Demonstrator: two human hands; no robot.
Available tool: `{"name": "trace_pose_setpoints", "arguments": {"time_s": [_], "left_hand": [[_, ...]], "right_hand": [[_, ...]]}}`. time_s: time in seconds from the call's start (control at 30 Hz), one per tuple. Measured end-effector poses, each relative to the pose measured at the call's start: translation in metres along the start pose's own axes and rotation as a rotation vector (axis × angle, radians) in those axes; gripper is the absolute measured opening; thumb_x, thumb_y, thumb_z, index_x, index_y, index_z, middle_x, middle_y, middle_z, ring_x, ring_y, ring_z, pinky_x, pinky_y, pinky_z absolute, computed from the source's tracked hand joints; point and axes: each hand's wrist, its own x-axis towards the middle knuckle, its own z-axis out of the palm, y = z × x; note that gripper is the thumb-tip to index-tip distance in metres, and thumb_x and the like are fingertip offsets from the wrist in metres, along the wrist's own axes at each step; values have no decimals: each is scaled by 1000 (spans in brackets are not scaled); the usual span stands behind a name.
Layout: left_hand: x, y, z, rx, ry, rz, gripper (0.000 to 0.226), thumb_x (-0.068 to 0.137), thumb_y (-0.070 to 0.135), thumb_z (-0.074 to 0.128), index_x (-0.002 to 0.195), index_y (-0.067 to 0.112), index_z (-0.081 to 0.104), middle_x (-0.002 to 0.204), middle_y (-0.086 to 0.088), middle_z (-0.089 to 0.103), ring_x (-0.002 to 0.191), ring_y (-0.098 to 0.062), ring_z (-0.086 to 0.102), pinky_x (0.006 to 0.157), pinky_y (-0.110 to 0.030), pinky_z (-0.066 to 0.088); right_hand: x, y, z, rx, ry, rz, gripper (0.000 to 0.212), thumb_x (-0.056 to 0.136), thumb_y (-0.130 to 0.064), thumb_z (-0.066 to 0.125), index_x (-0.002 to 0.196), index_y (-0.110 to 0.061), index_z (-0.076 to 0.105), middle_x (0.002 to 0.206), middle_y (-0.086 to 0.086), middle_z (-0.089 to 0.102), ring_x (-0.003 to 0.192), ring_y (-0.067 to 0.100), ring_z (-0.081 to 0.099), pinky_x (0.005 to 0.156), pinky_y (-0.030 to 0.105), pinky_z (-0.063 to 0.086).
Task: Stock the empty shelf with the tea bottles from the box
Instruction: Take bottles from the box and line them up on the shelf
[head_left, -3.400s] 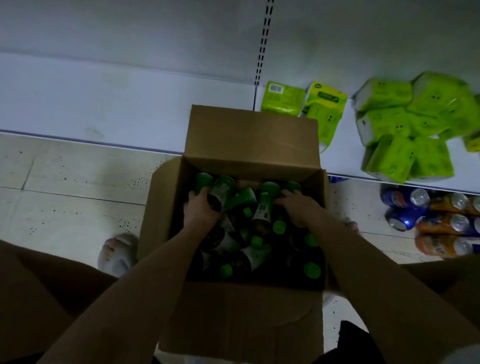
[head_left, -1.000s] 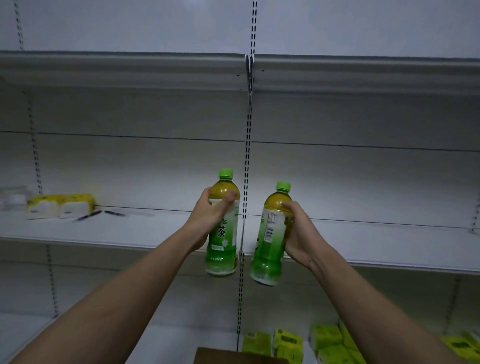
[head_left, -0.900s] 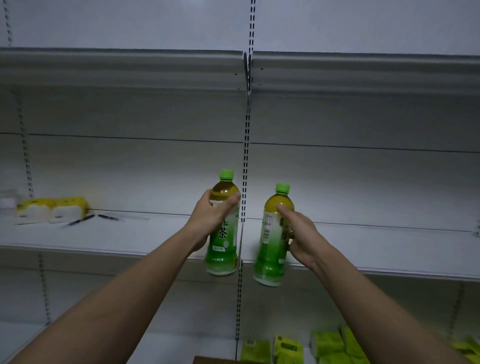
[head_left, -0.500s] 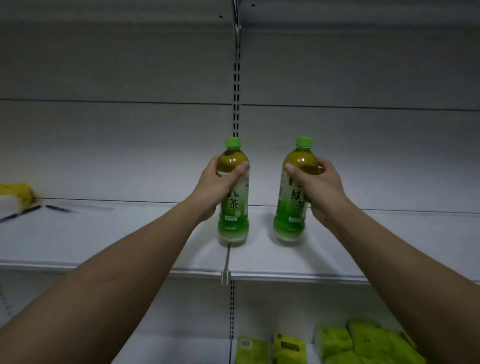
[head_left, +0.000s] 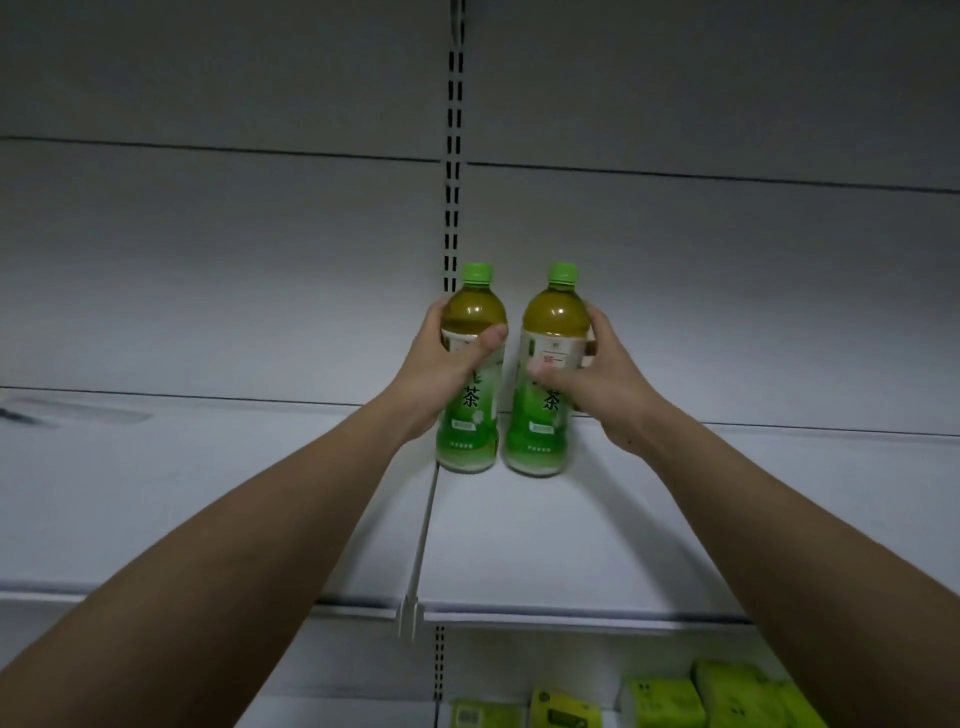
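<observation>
Two green-capped tea bottles stand upright side by side on the white shelf (head_left: 571, 545), near its back wall. My left hand (head_left: 441, 369) grips the left tea bottle (head_left: 470, 415) around its upper label. My right hand (head_left: 597, 374) grips the right tea bottle (head_left: 545, 421) the same way. The bottles almost touch each other, just right of the seam between two shelf boards. The box is out of view.
A slotted upright (head_left: 453, 156) runs up the back wall behind the left bottle. Green and yellow packs (head_left: 675, 701) lie on the lower shelf at the bottom right. A dark thin object (head_left: 15, 415) lies at the far left of the shelf.
Both hands took bottles out of the box, lifted them to the shelf and set them down. In the last half second the bottles moved deeper and closer together.
</observation>
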Motion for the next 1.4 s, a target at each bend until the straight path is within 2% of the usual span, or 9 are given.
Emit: {"name": "trace_pose_setpoints", "arguments": {"time_s": [0.1,0.23,0.33,0.43,0.53,0.83,0.93,1.13,1.4], "left_hand": [[-10,-9,-11,110,-105,-38,87,77,17,79,145,30,26,128,3,54,111,-13,57,93,-38,50],[-28,-27,-25,483,-144,-103,99,71,11,84,149,30,25,120,-1,47,110,-24,55,91,-38,51],[-28,-34,-23,496,-62,-114,91,71,11,84,146,23,34,112,-4,55,102,-27,62,91,-42,53],[-22,-31,-13,573,-29,-121,89,70,14,85,144,21,36,111,-3,56,101,-21,58,94,-40,51],[-16,-30,-8,575,-14,-130,87,72,13,83,144,19,35,110,0,54,99,-17,53,93,-35,49],[10,-36,-15,526,-88,-204,87,73,8,82,143,24,33,101,2,55,103,-21,57,90,-36,52],[8,-33,-5,534,-13,-214,85,72,7,82,142,19,34,114,-6,58,103,-23,58,92,-36,51],[-17,-28,-6,558,76,-205,100,73,21,83,152,19,21,143,-16,45,130,-31,46,106,-43,42],[-70,-7,-18,984,99,-125,57,90,49,54,141,28,43,139,-7,50,130,-28,43,103,-44,41]], "right_hand": [[-13,23,0,-150,-52,75,85,75,-2,78,144,-27,36,114,1,57,111,25,59,90,47,55],[-15,37,2,-228,23,69,62,78,-9,78,132,-18,48,105,-2,60,108,25,61,93,44,54],[-8,36,9,-313,50,63,57,82,-13,74,131,-18,45,119,7,61,108,23,59,94,42,52],[-3,36,18,-347,92,39,53,86,-13,70,131,-16,42,126,8,60,105,22,58,85,30,48],[4,38,20,-364,106,44,54,87,-12,69,133,-16,40,131,9,59,114,27,59,84,30,47],[19,50,13,-328,98,43,49,89,-16,68,132,-18,44,106,-5,55,95,16,56,80,27,46],[18,46,11,-319,85,70,50,89,-13,67,134,-19,46,112,-2,57,99,16,56,82,27,46],[-9,38,10,-316,104,80,60,92,-19,63,145,-13,34,142,12,51,124,28,53,93,31,42],[-59,5,-11,-548,73,-5,38,95,-35,52,128,-16,54,126,6,61,111,23,57,85,29,40]]}}
